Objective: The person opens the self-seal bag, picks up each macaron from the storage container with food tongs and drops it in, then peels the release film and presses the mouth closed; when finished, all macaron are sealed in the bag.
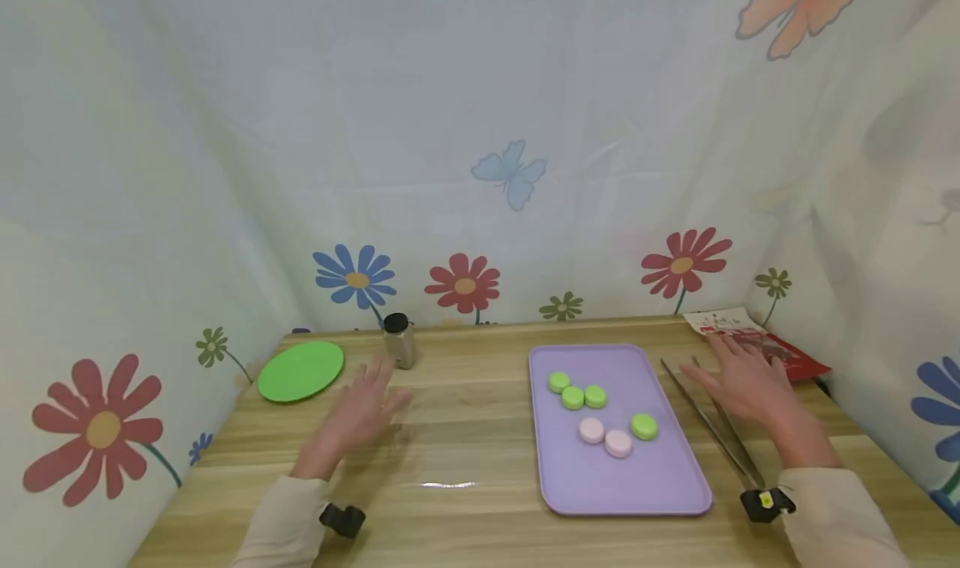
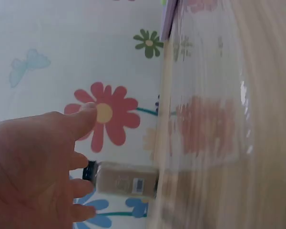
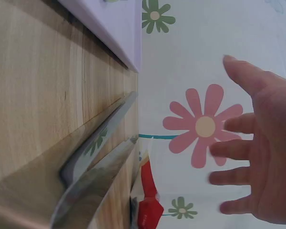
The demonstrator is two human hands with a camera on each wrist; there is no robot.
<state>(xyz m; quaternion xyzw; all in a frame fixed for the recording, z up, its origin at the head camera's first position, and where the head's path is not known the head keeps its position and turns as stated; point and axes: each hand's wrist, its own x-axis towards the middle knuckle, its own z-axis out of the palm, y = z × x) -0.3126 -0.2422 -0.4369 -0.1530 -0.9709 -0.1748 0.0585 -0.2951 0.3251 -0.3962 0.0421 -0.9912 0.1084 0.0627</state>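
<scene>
My left hand [image 1: 358, 414] hovers over the left part of the table, fingers spread and holding nothing. Just beyond its fingertips stands a small jar with a black lid [image 1: 400, 343]; the left wrist view shows the jar [image 2: 126, 179] with a label on its side. Over metal tongs [image 1: 712, 422] at the right, my right hand [image 1: 750, 380] is raised with fingers apart and nothing in it. The tongs [image 3: 100, 162] lie on the table below that hand. Between the hands lies a purple tray [image 1: 607, 489] bearing several green macarons [image 1: 573, 398] and two pink macarons [image 1: 592, 430].
A green plate [image 1: 302, 371] lies at the back left of the wooden table [image 1: 465, 526]. At the back right, a red and white packet [image 1: 795, 359] lies flat near the edge. A curtain with printed flowers [image 1: 420, 134] hangs behind the table and along its sides.
</scene>
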